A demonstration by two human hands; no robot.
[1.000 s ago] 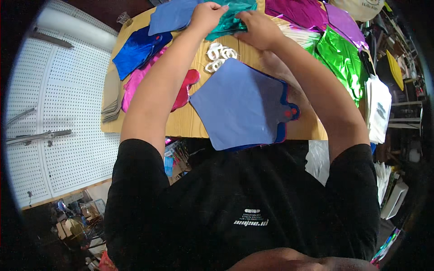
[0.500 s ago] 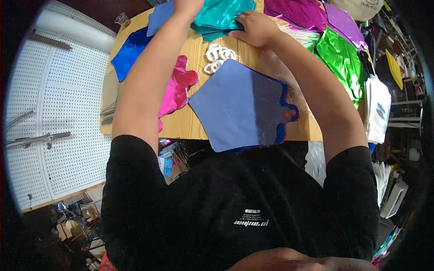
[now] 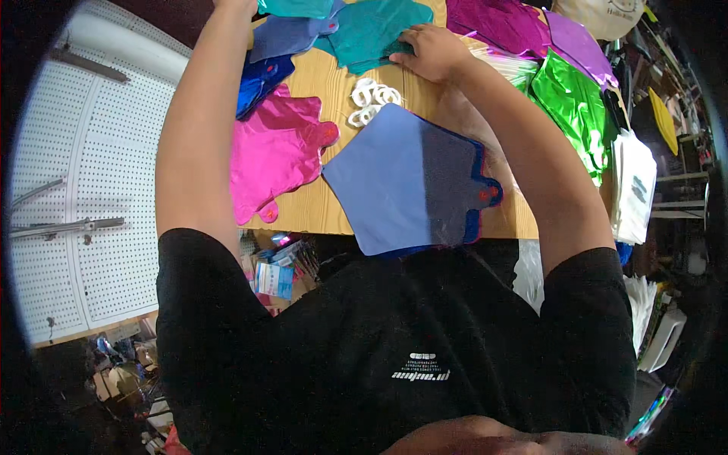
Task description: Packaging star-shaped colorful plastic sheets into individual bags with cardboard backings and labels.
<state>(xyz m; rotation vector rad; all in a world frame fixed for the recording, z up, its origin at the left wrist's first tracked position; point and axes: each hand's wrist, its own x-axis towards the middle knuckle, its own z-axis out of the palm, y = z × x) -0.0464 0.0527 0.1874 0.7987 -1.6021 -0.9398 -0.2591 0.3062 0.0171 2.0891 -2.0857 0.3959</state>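
Note:
At the upper left edge my left hand (image 3: 236,6) is partly cut off by the frame. It grips the end of a shiny teal sheet (image 3: 296,7), which looks like a flat, uninflated foil balloon. My right hand (image 3: 434,51) lies open, fingers spread, at the right edge of a darker teal foil stack (image 3: 375,34). A blue-grey foil stack (image 3: 284,39) sits under and beside the lifted teal piece. Closer to me rest a blue-grey five-sided foil stack (image 3: 390,178) with rounded tabs and a pink foil stack (image 3: 277,152). White ring-shaped coils (image 3: 371,97) lie between the stacks.
Dark blue foil (image 3: 262,80) lies at the left of the wooden table (image 3: 318,212). Along the right are magenta foil (image 3: 500,26), purple foil (image 3: 580,45), green foil (image 3: 569,106) and white sticks (image 3: 508,64). A white pegboard (image 3: 91,189) stands left.
My left hand has moved left and away, drawing a teal foil piece off the stack over the blue-grey foil. My right hand stays on the teal stack. More of the pink foil shows.

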